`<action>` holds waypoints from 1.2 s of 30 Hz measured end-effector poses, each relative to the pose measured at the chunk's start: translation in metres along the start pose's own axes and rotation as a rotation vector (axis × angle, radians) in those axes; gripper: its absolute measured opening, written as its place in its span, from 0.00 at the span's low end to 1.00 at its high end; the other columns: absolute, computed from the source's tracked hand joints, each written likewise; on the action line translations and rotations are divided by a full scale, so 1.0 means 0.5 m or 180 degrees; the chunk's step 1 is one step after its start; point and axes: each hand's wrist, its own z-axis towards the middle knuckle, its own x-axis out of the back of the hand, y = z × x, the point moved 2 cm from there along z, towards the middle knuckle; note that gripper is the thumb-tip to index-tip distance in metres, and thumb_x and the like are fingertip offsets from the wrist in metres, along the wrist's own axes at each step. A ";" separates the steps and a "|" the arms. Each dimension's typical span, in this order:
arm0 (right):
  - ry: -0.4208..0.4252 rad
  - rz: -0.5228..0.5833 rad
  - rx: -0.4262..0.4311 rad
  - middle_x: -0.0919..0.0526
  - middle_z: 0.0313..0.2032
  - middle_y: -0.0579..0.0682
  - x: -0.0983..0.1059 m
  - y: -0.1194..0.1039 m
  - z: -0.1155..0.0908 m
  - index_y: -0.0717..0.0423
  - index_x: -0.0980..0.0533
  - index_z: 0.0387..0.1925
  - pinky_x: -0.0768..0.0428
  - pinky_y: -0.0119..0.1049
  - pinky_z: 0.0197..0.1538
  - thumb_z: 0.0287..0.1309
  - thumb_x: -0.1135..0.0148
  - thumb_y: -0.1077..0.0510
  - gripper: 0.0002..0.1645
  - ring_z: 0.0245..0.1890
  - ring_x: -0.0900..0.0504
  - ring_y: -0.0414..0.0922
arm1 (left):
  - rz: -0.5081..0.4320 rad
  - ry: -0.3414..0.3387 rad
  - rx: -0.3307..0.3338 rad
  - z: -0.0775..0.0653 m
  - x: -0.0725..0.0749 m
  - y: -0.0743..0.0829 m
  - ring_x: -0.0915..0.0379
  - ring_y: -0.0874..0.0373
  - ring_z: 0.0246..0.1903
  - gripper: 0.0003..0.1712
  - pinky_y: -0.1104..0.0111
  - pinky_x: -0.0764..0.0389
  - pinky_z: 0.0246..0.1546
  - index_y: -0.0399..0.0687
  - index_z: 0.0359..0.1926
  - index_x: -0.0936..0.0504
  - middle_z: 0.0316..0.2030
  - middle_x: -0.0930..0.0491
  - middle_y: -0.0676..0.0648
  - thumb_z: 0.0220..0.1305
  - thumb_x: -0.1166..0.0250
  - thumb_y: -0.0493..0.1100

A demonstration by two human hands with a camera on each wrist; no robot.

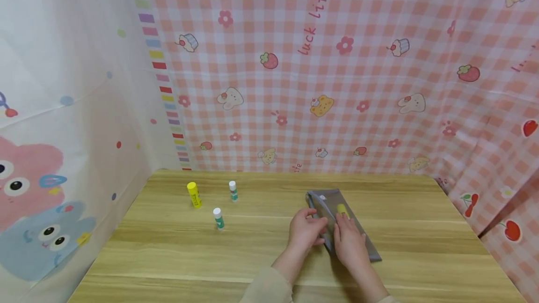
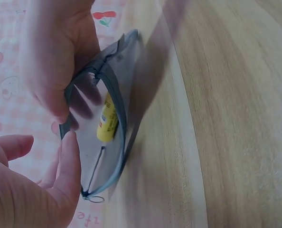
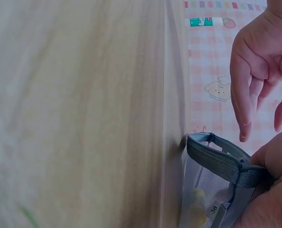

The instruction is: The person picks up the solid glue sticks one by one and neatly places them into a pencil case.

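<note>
A grey see-through mesh zipper pouch (image 1: 329, 196) lies slanted on the right of the table, its zippered mouth gaping toward the left. Inside it is a yellow glue stick (image 2: 107, 124), visible through the mesh. My right hand (image 1: 350, 242) grips the pouch by its rim, the thumb at the edge and the fingers showing behind the mesh in the left wrist view. Close by the mouth, my left hand (image 1: 305, 229) has loosely extended fingers and holds nothing; the right wrist view shows it apart from the rim. A zipper pull (image 2: 96, 199) hangs at one end.
On the table's left stand a yellow glue stick (image 1: 194, 195) and two white-capped green glue sticks, one nearer (image 1: 219, 219) and one farther back (image 1: 233, 191). The wooden table (image 1: 168, 256) meets a pink checked cloth (image 1: 294, 83) at its back edge.
</note>
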 end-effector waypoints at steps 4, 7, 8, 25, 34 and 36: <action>0.0016 0.0001 0.0022 0.32 0.63 0.74 0.000 -0.001 0.000 0.72 0.30 0.61 0.40 0.80 0.56 0.71 0.53 0.62 0.23 0.63 0.35 0.72 | -0.0108 -0.0062 -0.0029 -0.005 0.007 0.000 0.16 0.45 0.32 0.26 0.62 0.14 0.25 0.28 0.56 0.26 0.31 0.16 0.46 0.58 0.31 0.34; 0.0017 0.0008 0.0024 0.32 0.62 0.74 0.000 -0.001 0.000 0.72 0.30 0.61 0.40 0.80 0.56 0.71 0.53 0.62 0.23 0.63 0.35 0.72 | -0.0128 -0.0121 -0.0107 -0.010 0.015 0.001 0.16 0.48 0.32 0.26 0.61 0.14 0.27 0.29 0.56 0.26 0.31 0.16 0.46 0.58 0.30 0.35; 0.0008 0.0012 0.0020 0.32 0.63 0.74 0.000 -0.001 0.001 0.72 0.30 0.61 0.41 0.80 0.56 0.71 0.53 0.62 0.23 0.63 0.35 0.72 | -0.0120 -0.0133 -0.0164 -0.011 0.018 0.002 0.16 0.50 0.31 0.26 0.60 0.14 0.28 0.28 0.56 0.26 0.31 0.15 0.46 0.58 0.30 0.35; -0.0054 0.0042 -0.0001 0.34 0.64 0.74 0.001 -0.001 0.000 0.72 0.31 0.63 0.42 0.80 0.57 0.72 0.53 0.62 0.23 0.64 0.37 0.72 | 0.0271 -0.0139 -0.1094 -0.027 0.066 0.049 0.21 0.54 0.42 0.30 0.72 0.18 0.39 0.36 0.59 0.25 0.44 0.16 0.45 0.58 0.27 0.41; 0.0018 0.0070 0.0043 0.33 0.63 0.74 -0.001 0.000 0.000 0.73 0.30 0.61 0.41 0.80 0.56 0.72 0.53 0.62 0.23 0.63 0.36 0.73 | 0.0464 0.0166 -0.1426 -0.036 0.096 0.084 0.21 0.49 0.45 0.30 0.54 0.20 0.48 0.39 0.59 0.24 0.45 0.16 0.46 0.57 0.26 0.41; 0.0020 0.0084 0.0041 0.33 0.63 0.74 0.000 0.001 -0.001 0.73 0.30 0.61 0.42 0.80 0.57 0.72 0.53 0.62 0.23 0.63 0.36 0.73 | 0.0477 0.0233 -0.1519 -0.038 0.105 0.091 0.21 0.48 0.45 0.29 0.54 0.20 0.48 0.40 0.58 0.23 0.45 0.16 0.46 0.56 0.25 0.40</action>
